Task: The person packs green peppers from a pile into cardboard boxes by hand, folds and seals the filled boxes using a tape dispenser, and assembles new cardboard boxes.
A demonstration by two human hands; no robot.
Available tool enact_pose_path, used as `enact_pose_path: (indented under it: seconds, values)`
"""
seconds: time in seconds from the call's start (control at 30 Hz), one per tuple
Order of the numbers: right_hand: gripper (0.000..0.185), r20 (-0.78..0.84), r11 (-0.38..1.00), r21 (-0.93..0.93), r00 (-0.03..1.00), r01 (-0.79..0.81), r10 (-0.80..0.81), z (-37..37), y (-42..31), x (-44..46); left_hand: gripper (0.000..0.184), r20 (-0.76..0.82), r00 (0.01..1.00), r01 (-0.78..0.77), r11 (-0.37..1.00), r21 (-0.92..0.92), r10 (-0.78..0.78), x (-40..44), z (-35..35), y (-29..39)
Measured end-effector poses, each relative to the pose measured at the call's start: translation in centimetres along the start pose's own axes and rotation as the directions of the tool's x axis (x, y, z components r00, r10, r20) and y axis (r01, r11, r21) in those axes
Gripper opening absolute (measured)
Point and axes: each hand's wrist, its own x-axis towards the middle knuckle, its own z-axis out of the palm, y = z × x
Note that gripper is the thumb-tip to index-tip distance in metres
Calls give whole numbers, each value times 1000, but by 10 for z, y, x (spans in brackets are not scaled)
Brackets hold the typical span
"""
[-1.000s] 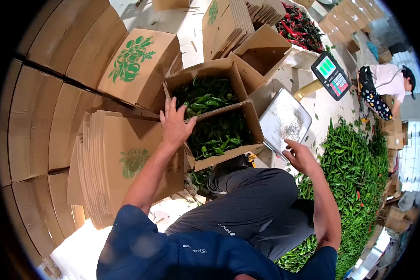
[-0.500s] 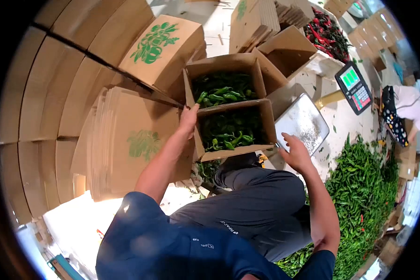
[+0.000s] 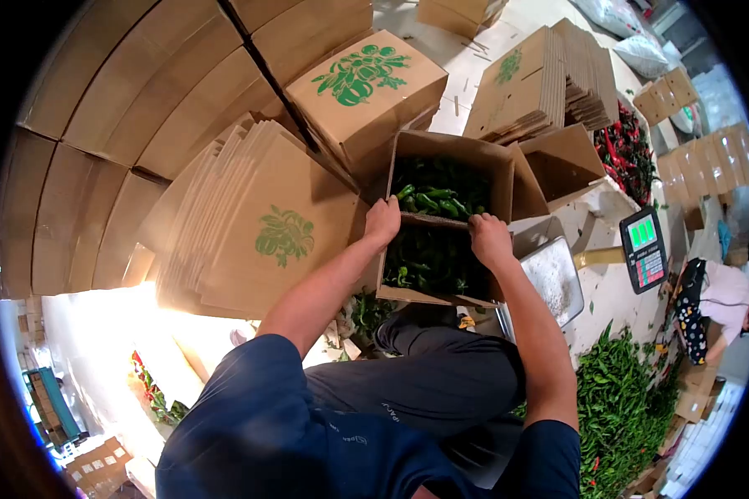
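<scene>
Two open cardboard boxes stand against each other in front of me, the far box (image 3: 508, 175) and the near box (image 3: 404, 294). Green peppers (image 3: 439, 200) fill part of the far one, and more green peppers (image 3: 429, 262) lie shaded in the near one. At the left end of the rims where they meet, my left hand (image 3: 383, 220) is closed on the cardboard edge. My right hand (image 3: 489, 239) has its fingers curled over the same edge at the right end. Which box each hand grips is hard to separate.
Flattened cartons (image 3: 250, 224) lean at left beside stacked boxes (image 3: 141, 91). A scale's metal platform (image 3: 553, 279) and lit display (image 3: 643, 245) are at right, near a green pepper pile (image 3: 624, 407). Red peppers (image 3: 624, 154) lie farther back. Another person (image 3: 716, 299) is at far right.
My right hand has moved from beside the scale platform to the edge between the boxes and closed there. My left hand stays at its left end. The camera view has shifted.
</scene>
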Motion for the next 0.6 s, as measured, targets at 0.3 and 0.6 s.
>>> enact_pose_path:
  seconds: [0.3, 0.6]
  values:
    - [12, 76, 986, -166, 997, 11, 2, -1, -3, 5, 74, 121, 991, -41, 996, -84, 51, -4, -16, -2]
    - [11, 112, 994, -58, 988, -97, 103, 4, -9, 1, 28, -73, 674, -739, 671, -66, 735, -1, -102, 82]
